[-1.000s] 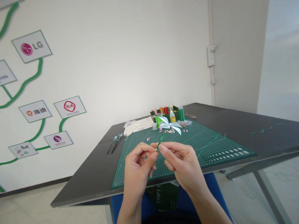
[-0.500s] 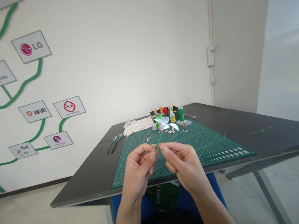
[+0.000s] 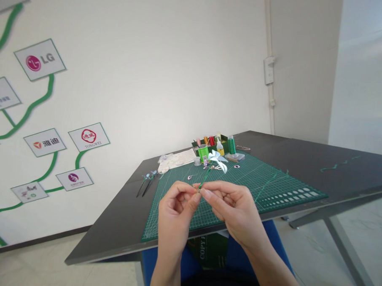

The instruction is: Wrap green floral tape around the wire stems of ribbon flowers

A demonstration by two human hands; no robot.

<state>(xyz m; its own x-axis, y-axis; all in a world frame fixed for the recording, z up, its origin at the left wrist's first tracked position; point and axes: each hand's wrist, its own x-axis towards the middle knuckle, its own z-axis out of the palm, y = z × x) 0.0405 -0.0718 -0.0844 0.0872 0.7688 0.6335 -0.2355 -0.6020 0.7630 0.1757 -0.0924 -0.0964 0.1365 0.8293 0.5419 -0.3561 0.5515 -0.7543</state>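
- Orientation: the artificial flower (image 3: 217,161) is pointing petals-first away from the person; its long axis is following the green stem (image 3: 206,176), which is slanting upward and slightly rightward from the fingertips.
- Position: the flower is projecting beyond both hands, its petals appearing above the grip and its stem crossing in front of the green cutting mat (image 3: 253,173).
- Left hand (image 3: 175,214): thumb and forefinger are coming together in a pinch on the lower end of the stem.
- Right hand (image 3: 235,206): thumb and forefinger are pinching the stem just beside the left fingertips; the remaining fingers are curling inward.
- Appearance: the petals are showing pale bluish white with a slight sheen and are spreading unevenly, one dipping toward the lower right; the stem is appearing slender and straight, its lowest part hiding among the fingers.
- Surroundings: scissors (image 3: 218,168), partly hidden, are lying behind the petals; a white-and-yellow squeeze bottle (image 3: 220,149) is standing farther back on the black table (image 3: 121,211).
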